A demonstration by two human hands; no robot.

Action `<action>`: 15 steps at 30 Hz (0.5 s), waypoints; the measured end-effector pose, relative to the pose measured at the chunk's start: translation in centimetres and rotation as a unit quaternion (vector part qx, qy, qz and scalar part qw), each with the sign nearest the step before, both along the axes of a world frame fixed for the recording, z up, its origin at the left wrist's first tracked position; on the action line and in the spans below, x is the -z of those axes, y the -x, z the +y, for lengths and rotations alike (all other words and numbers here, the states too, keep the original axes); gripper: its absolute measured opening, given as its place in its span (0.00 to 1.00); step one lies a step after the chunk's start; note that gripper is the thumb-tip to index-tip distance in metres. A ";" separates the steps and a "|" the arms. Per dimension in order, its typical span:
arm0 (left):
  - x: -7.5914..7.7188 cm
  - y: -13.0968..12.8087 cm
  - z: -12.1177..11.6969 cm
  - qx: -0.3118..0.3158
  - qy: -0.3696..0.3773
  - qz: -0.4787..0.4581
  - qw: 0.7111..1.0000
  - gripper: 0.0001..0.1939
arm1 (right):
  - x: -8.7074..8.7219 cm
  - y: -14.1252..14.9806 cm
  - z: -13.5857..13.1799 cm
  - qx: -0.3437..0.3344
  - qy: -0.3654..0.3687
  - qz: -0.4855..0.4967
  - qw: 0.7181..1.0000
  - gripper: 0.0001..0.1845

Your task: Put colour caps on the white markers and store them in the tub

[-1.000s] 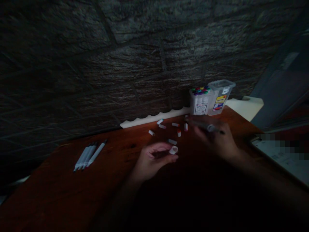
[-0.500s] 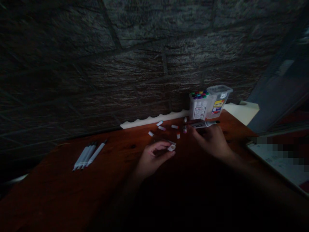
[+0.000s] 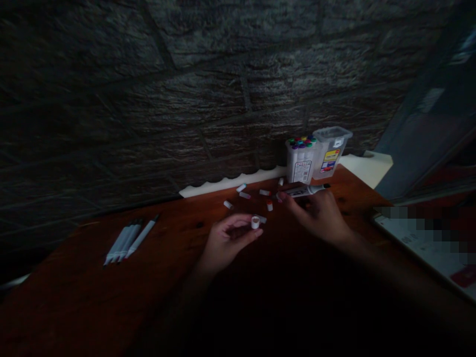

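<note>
My left hand point(image 3: 226, 242) pinches a white marker cap point(image 3: 255, 222), its hollow end turned up toward me. A white marker point(image 3: 303, 191) lies in the grip of my right hand point(image 3: 323, 217), its dark tip pointing right. The fingertips of that hand are close to a loose cap lying by them, partly hidden. Several white caps with coloured ends, among them a red-ended cap point(image 3: 269, 205) and a blue-ended cap point(image 3: 241, 188), are scattered on the wooden table just beyond my hands.
Several uncapped white markers point(image 3: 122, 242) lie side by side on the table point(image 3: 85, 292) at the left. Near the wall stand a clear box of capped markers point(image 3: 300, 161) and a clear plastic container point(image 3: 330, 153). A pale scalloped strip point(image 3: 234, 182) runs along the wall.
The cap in my left hand has tipped so that its opening faces more upward. My right hand still grips the marker, nearly unmoved. The whole view has shifted slightly.
</note>
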State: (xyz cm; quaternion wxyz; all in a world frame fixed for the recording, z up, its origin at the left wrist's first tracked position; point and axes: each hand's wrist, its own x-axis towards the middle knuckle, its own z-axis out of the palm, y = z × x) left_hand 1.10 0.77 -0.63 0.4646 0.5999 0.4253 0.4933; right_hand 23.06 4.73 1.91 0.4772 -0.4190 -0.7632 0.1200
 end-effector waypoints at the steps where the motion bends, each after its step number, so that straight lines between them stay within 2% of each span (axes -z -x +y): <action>1: 0.0 0.0 0.0 0.000 0.001 0.001 1.000 0.11 | 0.0 0.0 0.0 -0.002 0.003 0.003 1.000 0.14; 7: 0.0 0.2 0.0 -0.003 -0.003 0.016 1.000 0.09 | 0.3 0.0 0.3 -0.010 0.067 0.052 0.996 0.18; 11: 0.2 0.5 0.5 -0.041 0.002 0.034 0.999 0.09 | 0.8 -0.1 0.7 -0.011 0.089 0.120 0.989 0.15; 15: 0.8 0.9 1.1 -0.076 0.020 0.052 0.996 0.13 | 1.2 0.1 1.1 -0.043 0.118 0.161 0.979 0.14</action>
